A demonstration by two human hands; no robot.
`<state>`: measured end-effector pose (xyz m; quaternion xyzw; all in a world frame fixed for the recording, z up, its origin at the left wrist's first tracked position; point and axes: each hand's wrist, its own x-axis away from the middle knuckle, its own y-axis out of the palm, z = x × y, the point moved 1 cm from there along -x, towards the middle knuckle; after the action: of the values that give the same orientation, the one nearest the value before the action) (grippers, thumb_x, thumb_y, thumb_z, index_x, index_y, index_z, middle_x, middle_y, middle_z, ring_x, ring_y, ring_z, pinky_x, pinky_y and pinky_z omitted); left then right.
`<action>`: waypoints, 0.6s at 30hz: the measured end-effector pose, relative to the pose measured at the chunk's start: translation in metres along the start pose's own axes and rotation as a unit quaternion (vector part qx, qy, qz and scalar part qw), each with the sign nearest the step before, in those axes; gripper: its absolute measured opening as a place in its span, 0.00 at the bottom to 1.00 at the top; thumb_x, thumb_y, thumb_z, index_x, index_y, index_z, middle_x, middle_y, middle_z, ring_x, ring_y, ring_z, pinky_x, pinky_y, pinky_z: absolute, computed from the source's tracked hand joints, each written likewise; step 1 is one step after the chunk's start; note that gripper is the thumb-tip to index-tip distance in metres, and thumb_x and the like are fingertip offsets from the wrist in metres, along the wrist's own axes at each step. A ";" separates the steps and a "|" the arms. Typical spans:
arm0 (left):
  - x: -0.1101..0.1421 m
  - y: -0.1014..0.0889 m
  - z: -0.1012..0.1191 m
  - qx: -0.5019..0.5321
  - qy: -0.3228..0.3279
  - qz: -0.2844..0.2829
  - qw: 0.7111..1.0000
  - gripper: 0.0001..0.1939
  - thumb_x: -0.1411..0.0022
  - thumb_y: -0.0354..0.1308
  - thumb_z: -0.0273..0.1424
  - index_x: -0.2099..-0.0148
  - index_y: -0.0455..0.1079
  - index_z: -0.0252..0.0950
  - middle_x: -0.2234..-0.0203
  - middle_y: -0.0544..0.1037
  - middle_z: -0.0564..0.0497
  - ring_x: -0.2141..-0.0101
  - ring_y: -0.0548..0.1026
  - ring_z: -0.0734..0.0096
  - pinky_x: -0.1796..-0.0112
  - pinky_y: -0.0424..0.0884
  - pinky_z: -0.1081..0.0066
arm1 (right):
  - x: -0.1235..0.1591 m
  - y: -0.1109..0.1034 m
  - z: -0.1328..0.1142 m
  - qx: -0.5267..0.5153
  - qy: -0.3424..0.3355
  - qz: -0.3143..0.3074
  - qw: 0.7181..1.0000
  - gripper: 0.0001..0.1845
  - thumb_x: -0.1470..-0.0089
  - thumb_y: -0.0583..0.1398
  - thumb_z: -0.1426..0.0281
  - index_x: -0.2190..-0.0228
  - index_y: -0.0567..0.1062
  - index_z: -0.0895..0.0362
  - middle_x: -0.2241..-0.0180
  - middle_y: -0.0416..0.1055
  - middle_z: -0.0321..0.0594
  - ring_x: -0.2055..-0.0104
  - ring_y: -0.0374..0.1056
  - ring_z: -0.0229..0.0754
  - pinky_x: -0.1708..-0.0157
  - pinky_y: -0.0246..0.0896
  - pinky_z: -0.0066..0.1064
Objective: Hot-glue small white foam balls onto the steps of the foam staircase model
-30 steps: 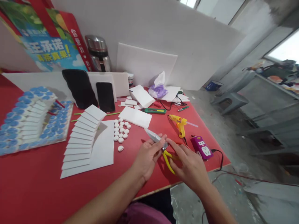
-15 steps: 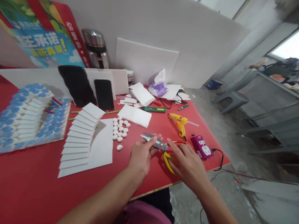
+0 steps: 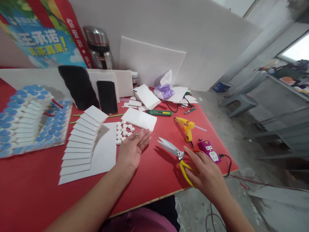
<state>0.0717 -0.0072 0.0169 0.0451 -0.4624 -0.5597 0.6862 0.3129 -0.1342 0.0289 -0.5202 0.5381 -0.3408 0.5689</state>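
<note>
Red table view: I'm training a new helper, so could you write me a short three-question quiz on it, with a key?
1. Which hand holds the scissors?
2. True or false: in the picture, the yellow glue gun lies to the left of the purple power socket.
3. Fill in the blank: the body of the utility knife is mostly ____.

Key:
1. The right hand.
2. True.
3. Green.

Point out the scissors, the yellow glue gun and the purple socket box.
Scissors (image 3: 180,155): head view, on the pivot.
Yellow glue gun (image 3: 187,127): head view, on the body.
Purple socket box (image 3: 210,150): head view, on its top face.
</note>
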 end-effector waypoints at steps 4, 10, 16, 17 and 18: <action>0.001 -0.006 0.000 -0.001 0.004 -0.017 1.000 0.08 0.36 0.61 0.16 0.57 0.79 0.28 0.53 0.85 0.36 0.50 0.84 0.59 0.44 0.78 0.62 | -0.003 0.016 0.000 -0.023 0.112 -0.011 0.993 0.28 0.35 0.60 0.63 0.37 0.70 0.58 0.59 0.78 0.49 0.64 0.78 0.51 0.65 0.75 0.40; 0.019 -0.004 -0.006 0.016 -0.064 -0.078 0.995 0.24 0.49 0.50 0.07 0.55 0.79 0.27 0.51 0.85 0.36 0.48 0.83 0.58 0.38 0.74 0.58 | -0.048 0.046 -0.015 0.000 0.148 0.003 0.989 0.24 0.35 0.60 0.62 0.42 0.74 0.62 0.54 0.75 0.55 0.59 0.77 0.54 0.61 0.74 0.42; 0.050 0.002 -0.018 0.014 -0.154 -0.096 0.983 0.17 0.31 0.52 0.30 0.64 0.79 0.27 0.51 0.84 0.29 0.48 0.83 0.51 0.39 0.74 0.56 | -0.062 0.027 -0.007 -0.111 0.124 0.050 0.985 0.16 0.33 0.58 0.66 0.48 0.77 0.58 0.53 0.76 0.53 0.52 0.75 0.53 0.51 0.72 0.46; 0.057 0.004 -0.031 -0.014 -0.163 -0.126 0.978 0.18 0.30 0.51 0.32 0.65 0.79 0.28 0.51 0.83 0.29 0.47 0.82 0.52 0.39 0.73 0.56 | -0.062 0.013 -0.005 -0.144 0.136 0.077 0.977 0.14 0.33 0.59 0.65 0.51 0.78 0.58 0.55 0.77 0.51 0.55 0.76 0.51 0.52 0.72 0.45; 0.065 0.006 -0.048 -0.051 -0.170 -0.173 0.969 0.18 0.30 0.52 0.33 0.63 0.79 0.29 0.49 0.83 0.30 0.46 0.82 0.52 0.39 0.73 0.56 | -0.063 -0.004 -0.004 -0.178 0.149 0.111 0.966 0.11 0.33 0.60 0.64 0.56 0.79 0.57 0.60 0.78 0.47 0.60 0.76 0.49 0.54 0.73 0.43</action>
<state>0.1050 -0.0798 0.0311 -0.0064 -0.5284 -0.6923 0.4913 0.2977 -0.0762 0.0493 -0.4936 0.7231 -0.2479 0.4147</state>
